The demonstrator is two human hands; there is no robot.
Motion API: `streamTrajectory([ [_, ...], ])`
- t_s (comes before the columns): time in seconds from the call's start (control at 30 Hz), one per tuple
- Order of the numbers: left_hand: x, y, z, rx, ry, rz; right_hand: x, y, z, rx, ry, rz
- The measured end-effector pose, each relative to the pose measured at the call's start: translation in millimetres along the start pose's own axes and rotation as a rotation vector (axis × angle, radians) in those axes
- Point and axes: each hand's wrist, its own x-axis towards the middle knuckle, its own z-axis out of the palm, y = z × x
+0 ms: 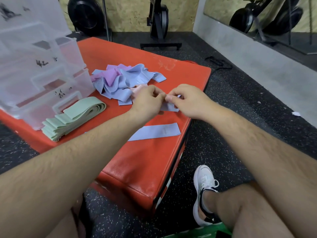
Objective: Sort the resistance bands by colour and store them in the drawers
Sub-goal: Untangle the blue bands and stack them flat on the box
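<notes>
The person is wearing a white lace-up trainer [204,188] with black collar trim, leaving left hand [147,100], right hand [190,102] and hairy forearms [82,150] bare.

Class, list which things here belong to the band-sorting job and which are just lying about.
Job: drawers, green bands, mixed pile, flat blue band, held band pinched by left hand and right hand.
Lying about: exercise machine, floor cable, white shoe.

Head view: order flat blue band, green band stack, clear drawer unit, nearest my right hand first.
1. flat blue band, just below the right hand
2. green band stack, left
3. clear drawer unit, far left
</notes>
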Motion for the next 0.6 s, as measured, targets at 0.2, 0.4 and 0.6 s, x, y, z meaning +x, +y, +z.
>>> streamTrajectory([
  [0.2, -12, -8, -33, 0.298, -0.002, 0.196, 21, -8, 11, 0.048, -0.119, -0.168],
  [0.4, -21, -15, -60, 0.364, 0.009, 0.209, 27, -16, 32, -0.079, -0.284, -0.086],
  [0.6, -22, -29, -78, 0.346, 0.007, 0.108, 30, -16, 26, -0.198, -0.297, -0.080],
])
